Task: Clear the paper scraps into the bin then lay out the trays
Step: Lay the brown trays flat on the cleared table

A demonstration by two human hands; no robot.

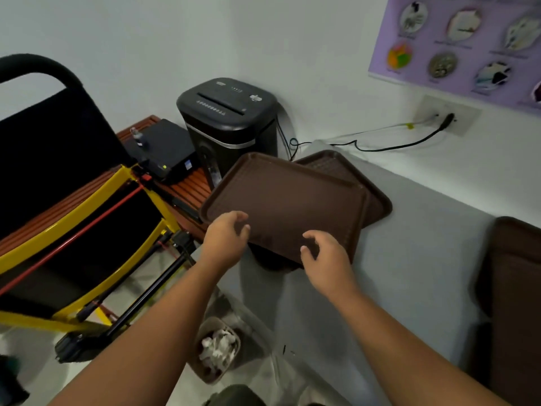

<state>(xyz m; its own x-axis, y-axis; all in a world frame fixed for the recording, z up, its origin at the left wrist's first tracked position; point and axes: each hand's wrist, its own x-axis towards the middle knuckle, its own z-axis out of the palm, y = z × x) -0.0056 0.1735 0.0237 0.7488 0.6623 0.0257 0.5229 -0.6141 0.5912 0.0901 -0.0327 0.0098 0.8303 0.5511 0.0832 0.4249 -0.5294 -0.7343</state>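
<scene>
Head view: our hands at the top tray's near edge.
Nearest us, the bin (205,373) on the floor holds paper scraps (218,348). Our left hand (227,240) and right hand (325,254), apart, curl loosely over the top tray (288,200); we cannot tell if they grip it. It overlaps a second tray (351,171) on the grey table (409,259). Beyond stand a shredder (228,112) and a wall poster (468,45).

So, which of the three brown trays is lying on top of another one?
The top tray, by the left hand and right hand: it lies on the second tray, while the third tray sits apart at the right.
</scene>
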